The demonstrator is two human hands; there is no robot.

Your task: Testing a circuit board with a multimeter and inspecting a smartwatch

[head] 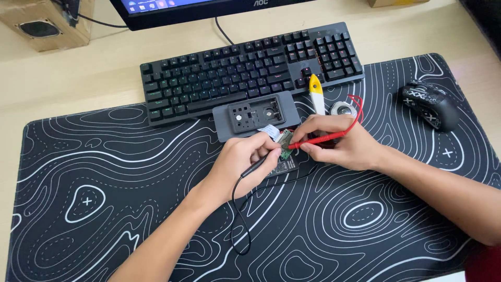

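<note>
Left hand: curled shut round a slim black probe, whose thin black lead is looped over the mat.
Right hand: closed in a pinch on a thin red probe, the tip laid against the board.
Board: a small green circuit board, held tilted between both hands, above a dark flat module.
Mat: black cloth, printed with white contour lines, spread on the pale wooden table.
Tray: grey rounded plastic, set beside the black keyboard.
Mouse: black, patterned, well apart.
</note>
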